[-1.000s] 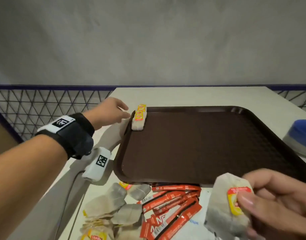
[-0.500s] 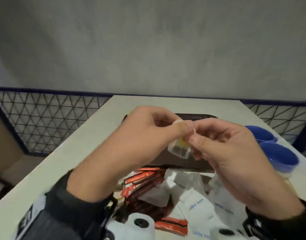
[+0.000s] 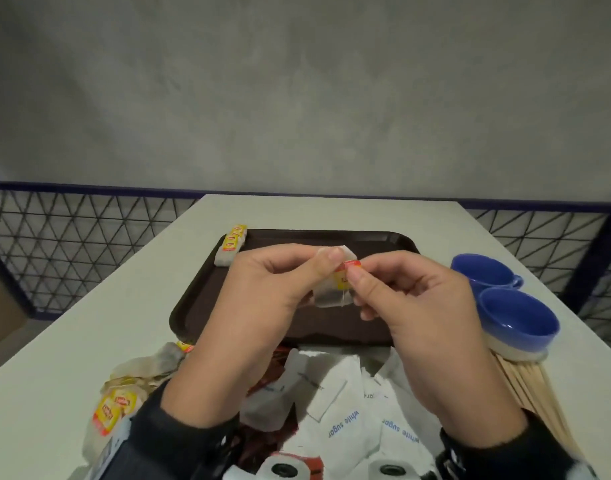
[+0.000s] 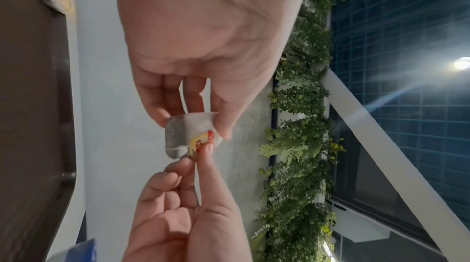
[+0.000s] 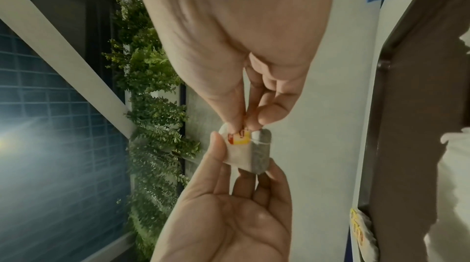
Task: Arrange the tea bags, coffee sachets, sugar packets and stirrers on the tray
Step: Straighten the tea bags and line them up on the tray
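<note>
Both hands hold one tea bag (image 3: 331,292) in the air over the brown tray (image 3: 200,299). My left hand (image 3: 328,258) pinches the bag's upper paper edge between thumb and fingers. My right hand (image 3: 354,275) pinches its yellow-and-red tag (image 3: 344,280). The left wrist view shows the same bag (image 4: 183,135), and the right wrist view shows it too (image 5: 254,153). A short row of tea bags (image 3: 232,244) stands in the tray's far left corner. Loose tea bags (image 3: 141,372), white sugar packets (image 3: 345,403), partly hidden red coffee sachets (image 3: 280,356) and wooden stirrers (image 3: 536,400) lie near me.
Two blue cups (image 3: 480,271) (image 3: 518,320) stand to the right of the tray on the white table (image 3: 124,306). A wire mesh fence (image 3: 72,244) runs round the table's far sides, below a grey wall.
My left hand has left the row of tea bags in the tray corner and joined the right. The right hand has lifted its tea bag to the middle, where both hands now pinch it.
</note>
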`<state>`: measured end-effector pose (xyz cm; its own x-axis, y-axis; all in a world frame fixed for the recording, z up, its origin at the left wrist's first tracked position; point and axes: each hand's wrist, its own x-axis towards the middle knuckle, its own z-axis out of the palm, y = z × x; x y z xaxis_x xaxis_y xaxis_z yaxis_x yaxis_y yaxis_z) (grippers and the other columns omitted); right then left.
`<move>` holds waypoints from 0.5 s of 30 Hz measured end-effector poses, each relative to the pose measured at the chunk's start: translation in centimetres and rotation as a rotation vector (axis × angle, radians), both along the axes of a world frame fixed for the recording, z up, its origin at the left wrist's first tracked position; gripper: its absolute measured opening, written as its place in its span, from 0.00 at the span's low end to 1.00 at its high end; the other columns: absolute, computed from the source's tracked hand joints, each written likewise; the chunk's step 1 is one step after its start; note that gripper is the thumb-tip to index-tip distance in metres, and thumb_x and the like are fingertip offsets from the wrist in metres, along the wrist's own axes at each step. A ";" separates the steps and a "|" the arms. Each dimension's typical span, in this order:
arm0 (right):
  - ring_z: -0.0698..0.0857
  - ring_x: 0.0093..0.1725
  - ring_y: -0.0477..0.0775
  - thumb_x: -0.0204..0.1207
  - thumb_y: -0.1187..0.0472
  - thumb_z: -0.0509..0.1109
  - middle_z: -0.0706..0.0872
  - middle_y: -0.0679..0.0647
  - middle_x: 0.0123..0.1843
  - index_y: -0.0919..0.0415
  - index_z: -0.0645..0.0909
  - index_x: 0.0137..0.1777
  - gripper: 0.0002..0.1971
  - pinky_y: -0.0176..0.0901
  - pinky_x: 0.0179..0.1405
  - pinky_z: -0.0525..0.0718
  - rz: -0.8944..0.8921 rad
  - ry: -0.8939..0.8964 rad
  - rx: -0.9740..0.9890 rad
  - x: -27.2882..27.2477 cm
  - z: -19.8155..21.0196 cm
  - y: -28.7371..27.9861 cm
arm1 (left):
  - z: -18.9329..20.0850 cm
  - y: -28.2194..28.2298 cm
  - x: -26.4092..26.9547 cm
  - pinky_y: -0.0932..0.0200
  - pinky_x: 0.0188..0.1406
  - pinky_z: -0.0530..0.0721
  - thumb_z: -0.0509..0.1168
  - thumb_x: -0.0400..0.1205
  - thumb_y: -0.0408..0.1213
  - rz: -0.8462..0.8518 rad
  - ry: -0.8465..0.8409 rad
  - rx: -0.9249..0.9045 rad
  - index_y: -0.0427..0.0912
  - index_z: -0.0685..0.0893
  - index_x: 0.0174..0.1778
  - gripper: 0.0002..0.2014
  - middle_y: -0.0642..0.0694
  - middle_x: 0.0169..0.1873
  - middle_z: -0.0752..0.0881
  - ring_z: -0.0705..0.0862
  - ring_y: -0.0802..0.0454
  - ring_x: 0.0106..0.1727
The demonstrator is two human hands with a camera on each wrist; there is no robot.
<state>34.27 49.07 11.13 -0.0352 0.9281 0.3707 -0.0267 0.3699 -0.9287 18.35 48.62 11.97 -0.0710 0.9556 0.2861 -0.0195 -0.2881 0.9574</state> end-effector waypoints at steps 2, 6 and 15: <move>0.88 0.35 0.51 0.72 0.60 0.80 0.92 0.55 0.36 0.51 0.93 0.42 0.03 0.39 0.35 0.87 -0.001 0.019 -0.028 0.0 -0.1 0.0 | -0.1 0.2 -0.2 0.42 0.54 0.92 0.76 0.70 0.49 0.014 -0.097 0.013 0.47 0.98 0.46 0.14 0.43 0.45 0.95 0.94 0.46 0.50; 0.85 0.32 0.50 0.66 0.60 0.81 0.89 0.58 0.33 0.57 0.93 0.42 0.05 0.40 0.32 0.85 0.100 0.115 -0.210 -0.7 -0.3 0.0 | -0.4 0.4 -0.5 0.54 0.46 0.91 0.76 0.68 0.47 0.059 -0.285 0.039 0.45 0.97 0.42 0.12 0.45 0.43 0.95 0.93 0.51 0.46; 0.80 0.28 0.49 0.75 0.69 0.76 0.84 0.61 0.33 0.69 0.90 0.48 0.04 0.40 0.26 0.80 0.247 0.266 -0.622 -1.5 -1.2 0.4 | -0.4 0.6 -0.4 0.60 0.36 0.89 0.74 0.75 0.43 0.109 -0.494 0.000 0.45 0.96 0.41 0.08 0.48 0.37 0.90 0.89 0.55 0.40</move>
